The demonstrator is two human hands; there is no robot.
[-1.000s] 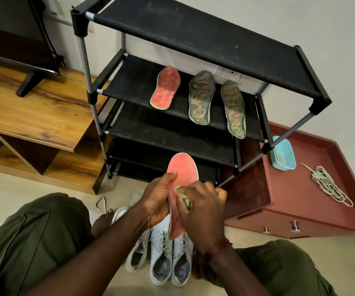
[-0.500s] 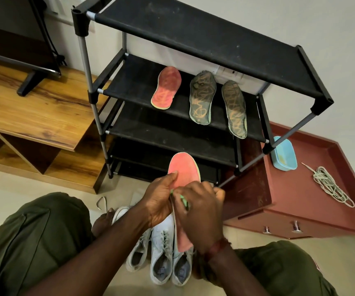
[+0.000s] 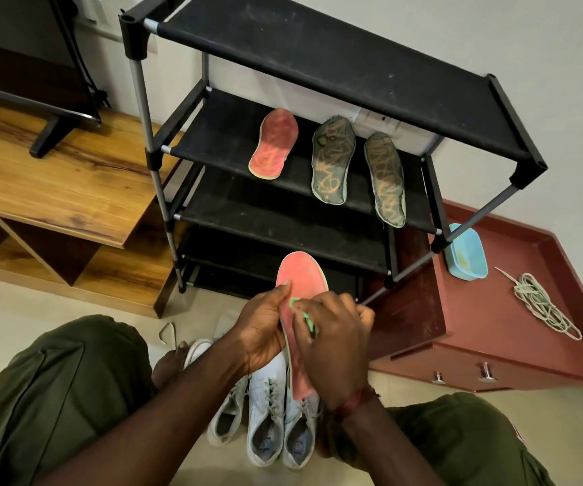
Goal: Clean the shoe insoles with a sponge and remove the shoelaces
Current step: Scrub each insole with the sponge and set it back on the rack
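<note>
My left hand grips a red insole by its left edge and holds it upright above the shoes. My right hand holds a green sponge pressed against the insole's middle; most of the sponge is hidden under my fingers. Another red insole and two dark green insoles lie on the second shelf of the black rack. White shoes stand on the floor below my hands, some with laces in. A bundle of removed laces lies on the red cabinet.
A light blue tub sits on the red cabinet right of the rack. A wooden TV unit with a screen stands at left. My knees in green trousers flank the shoes. A small bent wire piece lies on the floor.
The right hand with the sponge has slid slightly up the insole, and the insole has shifted a little in the left hand. The rest is unchanged.
</note>
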